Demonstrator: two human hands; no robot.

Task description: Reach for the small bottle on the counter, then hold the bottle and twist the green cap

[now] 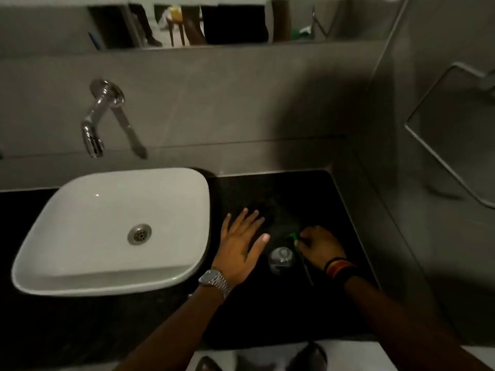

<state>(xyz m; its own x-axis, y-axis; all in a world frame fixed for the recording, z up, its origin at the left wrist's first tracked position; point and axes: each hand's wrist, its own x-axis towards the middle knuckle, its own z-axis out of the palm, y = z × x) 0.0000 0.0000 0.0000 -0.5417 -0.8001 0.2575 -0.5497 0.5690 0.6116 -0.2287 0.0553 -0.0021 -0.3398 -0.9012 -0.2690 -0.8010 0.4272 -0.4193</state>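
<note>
Lower middle of the frame: left hand (pixel 242 241), fingers straight and spread wide, palm down over the black counter (pixel 267 311), holding nothing; whether touching the stone or just above it, hard to tell. Metal watch (pixel 215 281) on that wrist. Immediately left of it, the rim of the white basin (pixel 80 274).

A little right of centre, lower half: right hand (pixel 320 246), fingers curled down and pinching a small green item (pixel 292 236) at the fingertips. Only a bright green end visible, blurred, beyond the knuckles; a thin dark line trailing from under the hand toward the lower right, possibly part of the same object, unclear. Dark, red and yellow bands (pixel 338 266) around that wrist.

Between the two hands, just beside the right thumb: a small clear rounded thing (pixel 281 259) standing on the counter, glassy, too blurred to name.

Left half of the frame: basin with a metal drain (pixel 139 234) at its middle. Above it, upper left, a chrome wall tap (pixel 97 121) on the grey tiled wall (pixel 241 103). Top edge: a mirror strip (pixel 187 25) with dim reflections. Far right: a metal towel ring (pixel 439 145) on the side wall. Bottom edge: dark shoes (pixel 308 356) on a pale floor.
</note>
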